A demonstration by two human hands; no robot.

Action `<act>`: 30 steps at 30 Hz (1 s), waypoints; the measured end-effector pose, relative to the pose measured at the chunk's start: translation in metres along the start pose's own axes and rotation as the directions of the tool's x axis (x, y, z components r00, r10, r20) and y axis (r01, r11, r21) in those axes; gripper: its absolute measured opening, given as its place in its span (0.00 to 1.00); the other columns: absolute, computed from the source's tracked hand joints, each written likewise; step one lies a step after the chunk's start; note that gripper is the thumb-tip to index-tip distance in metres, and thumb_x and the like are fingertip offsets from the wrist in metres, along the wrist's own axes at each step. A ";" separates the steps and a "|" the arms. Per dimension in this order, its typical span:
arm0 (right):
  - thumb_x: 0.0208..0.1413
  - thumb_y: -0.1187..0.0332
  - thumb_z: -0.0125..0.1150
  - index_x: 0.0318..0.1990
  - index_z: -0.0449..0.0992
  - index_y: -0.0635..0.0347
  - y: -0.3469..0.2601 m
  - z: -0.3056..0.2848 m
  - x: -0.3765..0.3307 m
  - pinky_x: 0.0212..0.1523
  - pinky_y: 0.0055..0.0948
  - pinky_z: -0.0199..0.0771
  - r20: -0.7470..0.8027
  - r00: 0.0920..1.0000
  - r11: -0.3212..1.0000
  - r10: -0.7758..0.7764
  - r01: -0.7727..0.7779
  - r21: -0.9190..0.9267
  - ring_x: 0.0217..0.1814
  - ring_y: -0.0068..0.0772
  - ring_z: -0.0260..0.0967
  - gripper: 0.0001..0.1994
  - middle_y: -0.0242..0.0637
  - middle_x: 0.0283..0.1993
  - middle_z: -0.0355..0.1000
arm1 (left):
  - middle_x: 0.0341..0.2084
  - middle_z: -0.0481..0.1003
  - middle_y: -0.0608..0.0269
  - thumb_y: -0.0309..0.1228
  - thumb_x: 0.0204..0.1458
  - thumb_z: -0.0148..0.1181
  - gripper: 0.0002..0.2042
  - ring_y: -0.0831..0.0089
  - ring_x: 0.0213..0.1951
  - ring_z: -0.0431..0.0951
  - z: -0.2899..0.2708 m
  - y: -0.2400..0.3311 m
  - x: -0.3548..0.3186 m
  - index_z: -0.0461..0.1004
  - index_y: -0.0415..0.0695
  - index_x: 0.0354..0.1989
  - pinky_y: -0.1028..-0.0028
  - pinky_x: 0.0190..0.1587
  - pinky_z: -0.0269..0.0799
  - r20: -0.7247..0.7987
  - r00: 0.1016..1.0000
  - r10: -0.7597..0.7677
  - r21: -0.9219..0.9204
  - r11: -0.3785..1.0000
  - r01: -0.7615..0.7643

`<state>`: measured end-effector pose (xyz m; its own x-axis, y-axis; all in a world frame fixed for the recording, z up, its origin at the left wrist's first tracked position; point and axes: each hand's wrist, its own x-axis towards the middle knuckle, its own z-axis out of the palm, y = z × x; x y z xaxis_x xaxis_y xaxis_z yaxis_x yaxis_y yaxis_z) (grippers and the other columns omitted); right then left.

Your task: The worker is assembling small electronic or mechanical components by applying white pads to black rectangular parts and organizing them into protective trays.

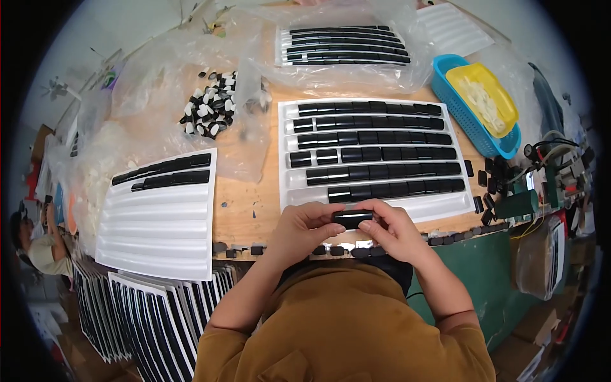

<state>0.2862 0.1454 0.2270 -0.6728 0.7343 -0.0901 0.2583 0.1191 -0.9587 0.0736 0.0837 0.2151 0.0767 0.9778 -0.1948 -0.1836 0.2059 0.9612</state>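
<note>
Left hand (304,228) and right hand (393,227) together pinched a glossy black block (352,219) by its ends. Block sat at table edge, just below the white tray (289,191) of matching black pieces.

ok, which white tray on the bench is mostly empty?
The left tray: black pieces in only its top two grooves. The middle tray and the bagged far tray have nearly every row filled.

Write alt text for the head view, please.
Both hands, left hand and right hand, hold a small glossy black part over a wooden table, before a white ribbed tray filled with rows of black parts.
</note>
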 end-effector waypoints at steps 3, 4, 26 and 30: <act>0.60 0.71 0.54 0.52 0.69 0.62 -0.001 0.001 0.001 0.23 0.16 0.63 0.024 1.000 1.000 -0.018 0.018 0.025 0.22 0.14 0.64 0.14 0.30 0.26 0.71 | 0.35 0.78 0.65 0.14 0.48 0.63 0.17 0.81 0.35 0.78 -0.003 -0.002 -0.003 0.76 0.36 0.48 0.83 0.38 0.74 0.018 0.995 0.095 0.011 0.995 -0.095; 0.60 0.71 0.54 0.52 0.69 0.62 -0.001 0.003 0.001 0.24 0.17 0.64 0.040 0.999 1.000 -0.005 0.004 0.015 0.23 0.14 0.65 0.14 0.30 0.26 0.71 | 0.35 0.78 0.65 0.14 0.48 0.63 0.17 0.81 0.35 0.78 -0.007 -0.004 -0.004 0.76 0.36 0.48 0.83 0.38 0.74 0.011 0.995 0.094 0.012 0.995 -0.095; 0.59 0.72 0.56 0.51 0.70 0.62 0.027 0.062 0.028 0.26 0.19 0.66 -0.032 0.999 0.972 0.043 -0.035 0.231 0.24 0.19 0.68 0.13 0.31 0.23 0.71 | 0.34 0.73 0.66 0.26 0.57 0.53 0.09 0.82 0.35 0.71 -0.029 -0.031 -0.007 0.69 0.42 0.45 0.79 0.39 0.69 -0.172 0.982 0.080 0.190 0.981 -0.047; 0.56 0.68 0.61 0.54 0.69 0.60 0.041 0.056 0.041 0.31 0.26 0.71 -0.095 0.934 0.854 -0.344 0.270 -0.444 0.36 0.31 0.70 0.19 0.38 0.38 0.73 | 0.27 0.73 0.70 0.21 0.51 0.61 0.12 0.84 0.26 0.71 -0.054 -0.050 -0.021 0.73 0.39 0.45 0.84 0.26 0.67 -0.300 0.954 0.027 0.156 0.988 0.021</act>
<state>0.2303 0.1436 0.1691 -0.6516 0.7083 0.2715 0.3470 0.5966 -0.7237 0.0285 0.0553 0.1607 -0.2259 0.9494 -0.2180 -0.0269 0.2177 0.9757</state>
